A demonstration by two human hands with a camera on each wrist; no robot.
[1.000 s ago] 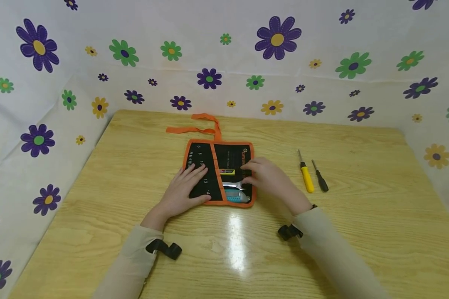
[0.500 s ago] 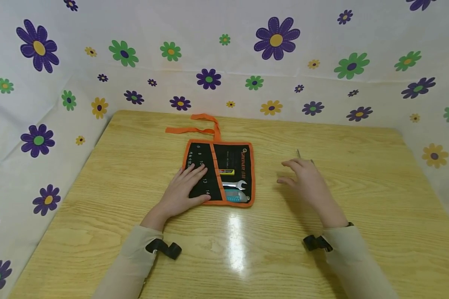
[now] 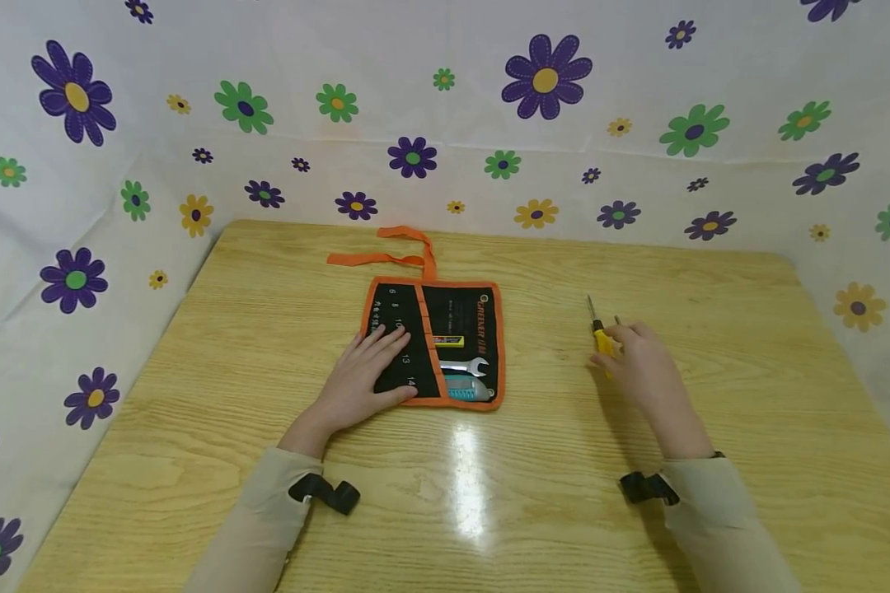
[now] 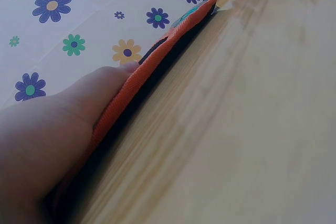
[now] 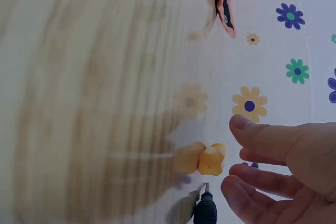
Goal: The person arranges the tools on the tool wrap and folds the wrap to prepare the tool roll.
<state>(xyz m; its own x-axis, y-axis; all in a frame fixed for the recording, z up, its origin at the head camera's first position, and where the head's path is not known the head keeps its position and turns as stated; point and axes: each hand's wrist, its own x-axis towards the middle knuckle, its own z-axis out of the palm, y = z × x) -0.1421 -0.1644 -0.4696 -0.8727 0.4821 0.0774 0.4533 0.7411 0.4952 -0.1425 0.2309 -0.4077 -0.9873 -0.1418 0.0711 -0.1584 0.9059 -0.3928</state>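
Note:
My left hand (image 3: 367,383) rests flat with spread fingers on the left part of a black tool pouch (image 3: 478,325) with orange edging. In the pouch's pockets sit a wrench (image 3: 467,366), a teal utility knife (image 3: 466,389) and a small yellow item (image 3: 448,341). My right hand (image 3: 645,362) hovers at a yellow-handled screwdriver (image 3: 603,339) and partly covers it. In the right wrist view its thumb and fingers are apart, with the yellow handle (image 5: 212,160) just beyond the fingertips. A smaller black screwdriver (image 5: 205,209) lies beside it, mostly hidden in the head view.
Orange tie straps (image 3: 408,247) extend from the pouch's far edge. A wooden table (image 3: 519,494) carries everything, and a white flowered cloth (image 3: 475,107) stands behind and at the sides.
My right hand has left the wrench end in the pouch and moved right to the yellow screwdriver. My left hand has stayed on the pouch.

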